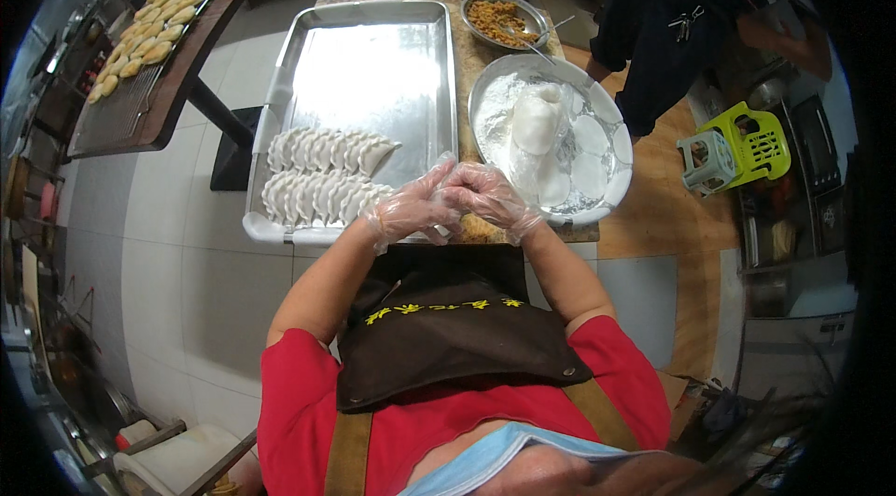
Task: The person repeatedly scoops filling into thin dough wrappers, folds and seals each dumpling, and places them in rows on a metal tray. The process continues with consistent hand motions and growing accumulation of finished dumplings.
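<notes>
Both my hands wear clear plastic gloves and meet above the near right corner of a metal tray. My left hand (414,207) has its fingers stretched towards my right hand (490,193), whose fingers are curled. Whatever may be between them is hidden by the fingers. Two rows of white pleated dumplings (322,198) lie at the near left of the tray (381,104). To the right of my hands, a round metal basin (616,177) holds white flour (495,104), flat dough wrappers (589,172) and a stack of wrappers (537,128) partly covered by clear plastic.
Beyond the basin stands a metal bowl of orange-brown filling (500,19) with utensils in it. A person (672,13) stands at the far right. Baked pastries (164,23) rest on a rack over a brown table (203,27). Plastic stools (749,142) stand on the right.
</notes>
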The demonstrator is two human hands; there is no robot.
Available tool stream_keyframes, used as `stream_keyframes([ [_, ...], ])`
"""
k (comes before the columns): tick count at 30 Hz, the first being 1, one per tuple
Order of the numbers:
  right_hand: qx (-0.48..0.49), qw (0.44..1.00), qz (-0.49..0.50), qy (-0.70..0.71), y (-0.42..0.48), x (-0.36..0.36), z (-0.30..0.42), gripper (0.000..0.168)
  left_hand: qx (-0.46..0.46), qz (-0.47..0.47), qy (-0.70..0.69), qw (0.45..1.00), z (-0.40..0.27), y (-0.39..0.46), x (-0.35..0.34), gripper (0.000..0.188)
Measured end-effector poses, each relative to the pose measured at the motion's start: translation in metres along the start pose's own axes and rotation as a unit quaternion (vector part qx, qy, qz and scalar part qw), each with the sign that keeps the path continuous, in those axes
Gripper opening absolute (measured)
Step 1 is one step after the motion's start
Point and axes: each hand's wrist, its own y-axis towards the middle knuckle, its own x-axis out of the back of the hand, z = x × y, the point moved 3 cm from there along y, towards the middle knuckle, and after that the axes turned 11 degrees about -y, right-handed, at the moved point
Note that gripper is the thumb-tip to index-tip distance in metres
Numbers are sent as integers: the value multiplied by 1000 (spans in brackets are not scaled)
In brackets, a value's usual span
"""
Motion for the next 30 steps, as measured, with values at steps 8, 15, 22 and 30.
stream_keyframes([
  [8, -21, 941, -252, 223, -1, -7, -13, 18, -265, -25, -192, 945, 10, 9, 4, 75],
  [15, -24, 967, -185, 176, -14, -5, 2, 35, -281, -91, -133, 946, 25, 19, 12, 49],
  [22, 82, 972, -216, 32, -23, 28, 7, 43, -328, -100, 4, 939, 15, 10, 2, 43],
  [30, 105, 962, -240, -79, -19, 14, 28, 13, -289, -61, -39, 955, 15, 14, -8, 40],
])
